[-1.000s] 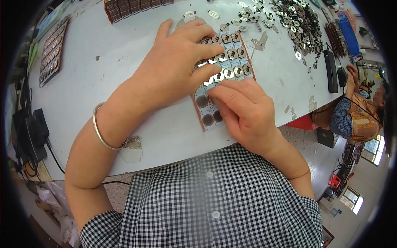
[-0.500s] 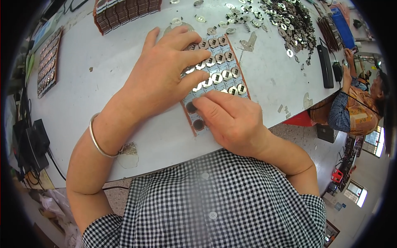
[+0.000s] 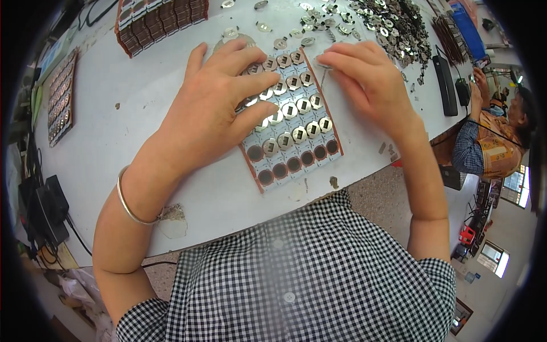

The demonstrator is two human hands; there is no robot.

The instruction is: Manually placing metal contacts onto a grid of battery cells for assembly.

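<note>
My left hand (image 3: 216, 94) lies spread over the left side of a light-blue panel (image 3: 288, 151) with reddish-brown side edges. Its fingers are apart and hide some of the panel's upper-left places. Rows of round silver metal clips (image 3: 299, 134) with dark centres sit on the panel. Bare dark round spots (image 3: 293, 165) fill the nearest row, and one more dark spot (image 3: 254, 153) is at the left end of the row above. My right hand (image 3: 370, 82) is just past the panel's right edge, fingertips together on a small silvery metal clip (image 3: 325, 66), mostly covered.
A heap of loose metal clips (image 3: 393, 31) lies at the far right, with scattered ones nearer. Stacked brown panels (image 3: 162, 25) stand at the far left; another filled panel (image 3: 61, 97) lies left. Black adapters (image 3: 43, 205) and a black bar (image 3: 444, 85) flank the table. A co-worker (image 3: 501, 131) sits right.
My right hand has moved up and right, off the panel's lower left, uncovering its lower rows. My left hand still rests on the panel. The whole view has shifted slightly.
</note>
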